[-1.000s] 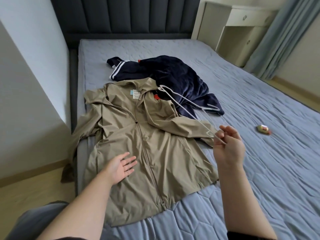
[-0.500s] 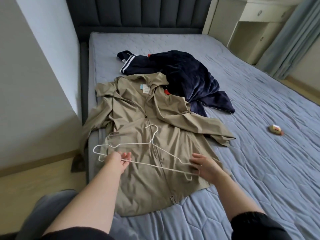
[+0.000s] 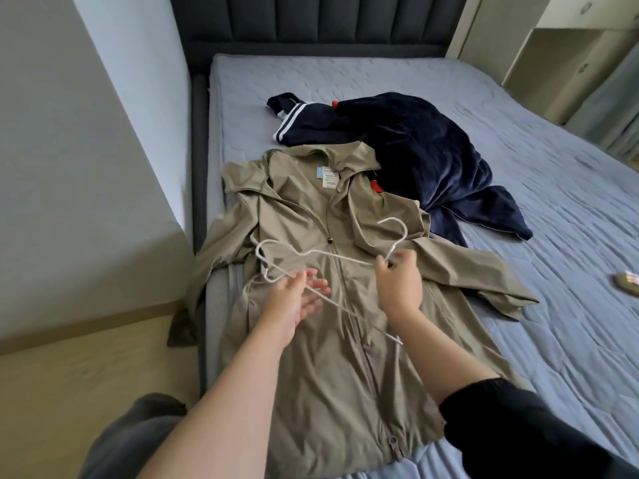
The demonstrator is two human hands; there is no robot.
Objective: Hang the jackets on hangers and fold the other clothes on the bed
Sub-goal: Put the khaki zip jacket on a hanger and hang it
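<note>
The khaki zip-front jacket [image 3: 311,375] lies flat, front up, near the left edge of the grey-blue quilted bed [image 3: 553,305], one sleeve spilling over the side. Above its chest, the left hand [image 3: 301,299] is palm up with its fingers loosely spread, gripping nothing; the lower bar of the white wire hanger [image 3: 349,259] runs across its fingers. The hanger is tilted over the zip, hook towards the collar. The right hand [image 3: 399,285] forms the grip, pinching the hanger's neck just below the hook (thumb and fingertips closed on the wire). Beyond the jacket's shoulder lies a crumpled navy velvet garment [image 3: 415,150].
</note>
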